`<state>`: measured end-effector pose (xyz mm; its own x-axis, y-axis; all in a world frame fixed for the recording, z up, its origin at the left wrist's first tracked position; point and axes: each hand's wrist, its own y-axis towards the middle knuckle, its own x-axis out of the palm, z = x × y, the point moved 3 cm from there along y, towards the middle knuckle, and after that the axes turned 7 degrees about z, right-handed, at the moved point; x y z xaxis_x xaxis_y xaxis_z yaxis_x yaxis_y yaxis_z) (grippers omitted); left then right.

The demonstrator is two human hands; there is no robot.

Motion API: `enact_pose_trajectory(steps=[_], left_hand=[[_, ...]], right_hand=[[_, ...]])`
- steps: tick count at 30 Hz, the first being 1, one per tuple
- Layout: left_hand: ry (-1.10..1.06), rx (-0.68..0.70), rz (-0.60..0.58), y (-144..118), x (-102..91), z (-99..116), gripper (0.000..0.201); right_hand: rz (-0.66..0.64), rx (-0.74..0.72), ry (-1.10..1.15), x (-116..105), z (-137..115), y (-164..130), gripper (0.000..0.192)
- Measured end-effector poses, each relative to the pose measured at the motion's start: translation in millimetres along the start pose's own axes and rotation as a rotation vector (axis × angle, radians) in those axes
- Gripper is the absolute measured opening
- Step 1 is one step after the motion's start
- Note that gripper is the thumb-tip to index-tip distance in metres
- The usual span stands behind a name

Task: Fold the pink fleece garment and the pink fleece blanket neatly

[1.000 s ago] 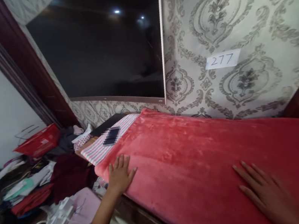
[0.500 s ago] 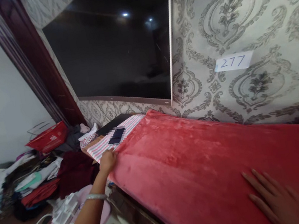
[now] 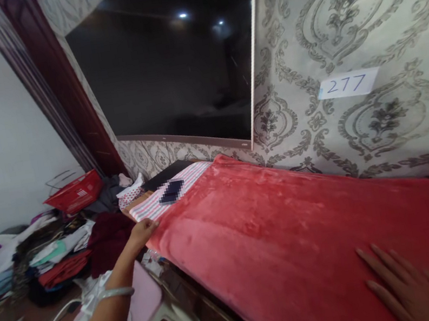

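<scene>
A red plush blanket (image 3: 251,231) is spread over a long low surface below the television. At its near left corner my left hand (image 3: 143,231) is closed, with the fingertips pinching the blanket's edge where it meets a striped cloth (image 3: 196,173). My right hand (image 3: 410,284) lies on top of the blanket at the lower right, fingers spread and nothing held. On the striped cloth rests a dark phone-like object (image 3: 173,190), partly blurred out.
A large television (image 3: 178,68) hangs on the patterned wall. To the left, a pink-topped stool (image 3: 140,293) carries white cords. Piles of clothes (image 3: 61,252) and a red basket (image 3: 76,193) occupy the floor beyond. A paper (image 3: 350,83) marked 277 is on the wall.
My left hand has shifted left and slightly toward me, along the blanket's corner. My right hand stays flat on the blanket. The view has turned a little left.
</scene>
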<state>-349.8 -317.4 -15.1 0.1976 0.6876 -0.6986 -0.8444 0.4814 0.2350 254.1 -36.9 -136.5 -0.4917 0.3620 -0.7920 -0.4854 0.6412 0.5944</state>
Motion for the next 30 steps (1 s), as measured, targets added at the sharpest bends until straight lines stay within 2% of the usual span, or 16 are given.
enact_pose_trajectory(steps=[3,7,11,14,16,19,23,26,30], left_hand=[[0.07,0.028,0.031,-4.4,-0.6,-2.0,0.036],[0.197,0.027,0.157,-9.4,-1.5,-2.0,0.026],[0.351,0.013,0.165,-17.2,0.7,0.2,0.022],[0.467,0.045,0.19,-20.8,-0.3,12.5,0.026],[0.516,0.127,0.197,-19.5,4.6,30.8,0.033],[0.506,0.332,0.084,-15.0,33.7,69.6,0.041],[0.463,0.587,-0.192,-16.3,95.4,113.5,0.06],[0.507,0.616,-0.332,-20.0,127.1,121.1,0.064],[0.531,0.563,-0.257,-18.0,134.5,113.1,0.063]], right_hand=[[-0.015,0.002,0.025,3.4,2.7,-2.6,0.062],[-0.029,0.006,0.03,4.2,3.3,-2.6,0.061],[-0.003,-0.011,0.013,0.7,0.9,0.2,0.061],[0.005,-0.028,0.002,-0.5,-1.4,0.7,0.061],[0.002,-0.026,0.005,-0.2,-2.5,0.0,0.061],[-0.01,-0.008,0.003,0.6,-3.9,-0.5,0.061],[-0.03,0.02,-0.019,-1.5,-7.6,2.6,0.061],[-0.054,0.034,-0.037,-6.4,-12.7,7.2,0.062],[-0.095,0.052,-0.052,-14.1,-20.1,12.6,0.062]])
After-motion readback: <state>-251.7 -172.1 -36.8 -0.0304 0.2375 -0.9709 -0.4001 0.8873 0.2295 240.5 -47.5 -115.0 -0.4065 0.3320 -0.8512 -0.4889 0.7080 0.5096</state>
